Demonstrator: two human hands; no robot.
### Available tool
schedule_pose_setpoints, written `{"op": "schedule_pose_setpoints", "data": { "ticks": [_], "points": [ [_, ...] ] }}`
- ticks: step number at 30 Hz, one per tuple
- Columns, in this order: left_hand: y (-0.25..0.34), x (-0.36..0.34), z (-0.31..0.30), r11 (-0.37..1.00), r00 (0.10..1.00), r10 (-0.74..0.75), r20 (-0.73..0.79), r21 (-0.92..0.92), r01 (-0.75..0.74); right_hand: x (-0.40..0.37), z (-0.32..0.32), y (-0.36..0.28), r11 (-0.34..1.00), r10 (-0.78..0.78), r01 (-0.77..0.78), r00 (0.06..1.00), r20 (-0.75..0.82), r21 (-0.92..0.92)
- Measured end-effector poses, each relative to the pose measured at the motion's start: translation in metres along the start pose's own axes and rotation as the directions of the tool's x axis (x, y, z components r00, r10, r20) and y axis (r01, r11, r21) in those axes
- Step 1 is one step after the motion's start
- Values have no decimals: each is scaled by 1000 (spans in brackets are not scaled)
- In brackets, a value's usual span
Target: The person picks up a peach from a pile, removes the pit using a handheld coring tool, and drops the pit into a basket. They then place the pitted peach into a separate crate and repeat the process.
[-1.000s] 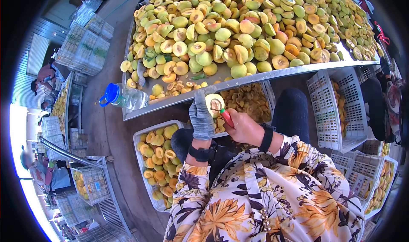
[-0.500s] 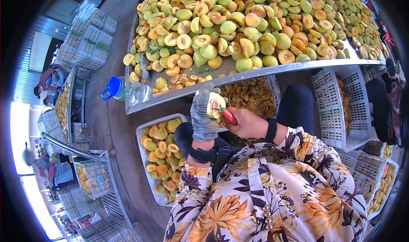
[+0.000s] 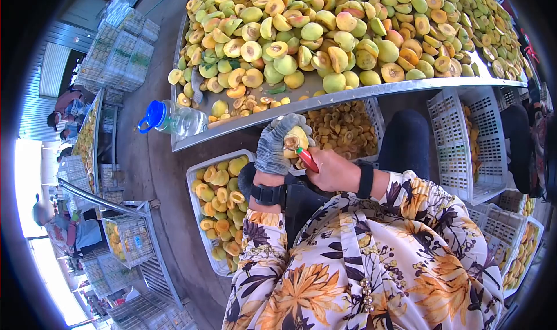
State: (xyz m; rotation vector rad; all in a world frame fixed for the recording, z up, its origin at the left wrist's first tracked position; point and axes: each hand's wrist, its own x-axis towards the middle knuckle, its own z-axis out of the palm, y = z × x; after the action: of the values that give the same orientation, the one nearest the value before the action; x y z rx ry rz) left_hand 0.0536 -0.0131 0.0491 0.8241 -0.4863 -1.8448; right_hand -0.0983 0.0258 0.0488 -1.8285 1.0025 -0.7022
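Note:
My left hand (image 3: 277, 145), in a grey glove, is closed around a yellow peach half (image 3: 296, 138) whose cut face and brown centre are turned towards my right hand. In my bare right hand (image 3: 336, 170) is a small red-handled knife (image 3: 307, 159) with a green collar. Its tip is at the peach's centre, and the blade itself is mostly hidden. Just beyond my hands runs the metal edge of a table (image 3: 371, 91) heaped with halved peaches (image 3: 284, 66). A crate of brown pits and scraps (image 3: 342, 132) sits beneath that edge.
A white crate of peach halves (image 3: 223, 205) stands on the floor left of my legs. A blue-capped water bottle (image 3: 180, 121) lies at the table's left corner. White crates (image 3: 470, 147) stand to the right. Other people (image 3: 64, 225) sit at the far left beside stacked crates (image 3: 119, 54).
My left fingers have curled from upright to wrapped around the peach half. My right hand and the knife have shifted slightly down, and the peach half has turned.

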Motion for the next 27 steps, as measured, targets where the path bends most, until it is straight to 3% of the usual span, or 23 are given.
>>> {"op": "schedule_pose_setpoints", "data": {
  "ticks": [1, 2, 7, 11, 13, 14, 16, 18, 19, 20, 21, 22, 24, 25, 27],
  "points": [
    [0, 0, 0, 1000, 1000, -1, -3, 2, 1, 1, -5, -6, 970, 145, -168, 980, 133, 175],
    [-1, 0, 0, 995, 996, 89, -30, 47, -87, 3, -9, -12, 883, 257, -345, 923, 287, 319],
    [-8, -3, 5, 918, 918, 368, -148, 216, -333, 9, -13, -11, 695, 250, -518, 825, 507, 499],
    [4, -7, 0, 961, 980, 201, 1, 191, -198, 7, -10, -20, 493, 249, -694, 690, 679, 525],
    [4, -8, -9, 1000, 963, -3, 271, 5, 2, 7, -7, -26, 551, 247, -659, 716, 653, 513],
    [4, -9, -10, 1000, 963, -9, 268, 7, 7, 5, -5, -27, 603, 245, -626, 736, 631, 495],
    [5, -9, -9, 998, 985, 18, 174, 58, -29, 8, -4, -20, 542, 224, -654, 717, 660, 527],
    [7, -10, -3, 998, 990, 19, 138, 53, -27, 11, -12, -19, 333, 152, -785, 592, 791, 523],
    [5, -7, -2, 975, 989, 139, 44, 171, -144, 12, -10, -8, 252, 50, -793, 582, 811, 554],
    [2, -3, -2, 923, 963, 266, -34, 297, -245, 12, -9, -3, 253, 49, -794, 581, 812, 553],
    [-4, 3, -4, 874, 909, 405, -102, 334, -352, 14, -9, 1, 155, -16, -800, 585, 811, 580],
    [-8, 7, -6, 873, 907, 408, -102, 334, -355, 14, -9, 4, 54, -80, -802, 590, 803, 595],
    [-6, 7, 4, 924, 869, 381, -317, 157, -348, 15, -6, 12, 27, -113, -784, 614, 781, 620],
    [-2, 4, 8, 949, 877, 313, -365, 160, -272, 15, -5, 16, 26, -107, -767, 636, 765, 641],
    [-8, 12, -28, 944, 837, 327, -439, 115, -308, 20, -6, 16, 76, -44, -760, 644, 763, 646]
  ]
}}
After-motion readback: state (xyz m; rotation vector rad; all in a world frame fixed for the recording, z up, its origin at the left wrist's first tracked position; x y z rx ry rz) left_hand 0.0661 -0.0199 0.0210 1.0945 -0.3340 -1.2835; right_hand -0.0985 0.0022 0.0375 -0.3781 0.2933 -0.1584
